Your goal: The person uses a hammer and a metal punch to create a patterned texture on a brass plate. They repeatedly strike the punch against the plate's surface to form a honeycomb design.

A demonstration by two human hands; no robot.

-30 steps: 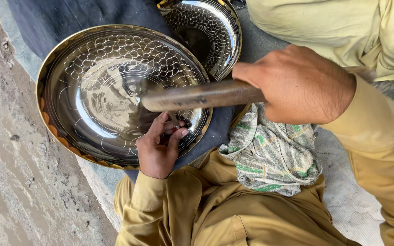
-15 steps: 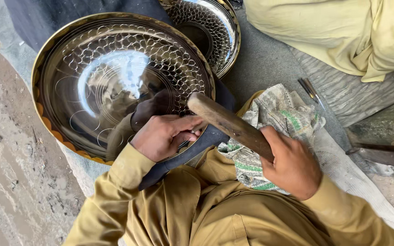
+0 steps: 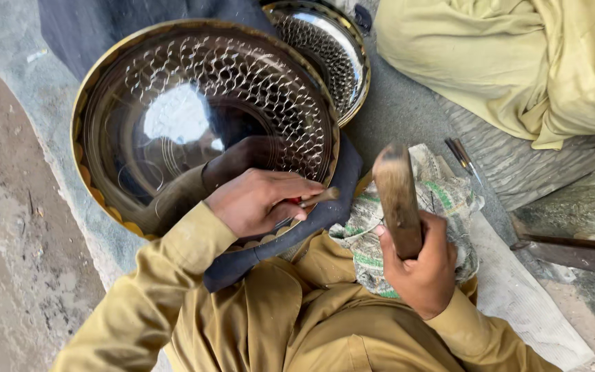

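Evidently the left hand (image 3: pixel 259 200) pinched a punch (image 3: pixel 318 198) against the tray (image 3: pixel 201 124) rim at 4 o'clock, steadying it, while the right hand (image 3: pixel 418 265) gripped a mallet (image 3: pixel 395 193) raised alongside at 3 o'clock.

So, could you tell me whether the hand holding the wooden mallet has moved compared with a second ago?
Yes. The right hand with the mallet has drawn back from over the large tray toward the patterned cloth on the lap.
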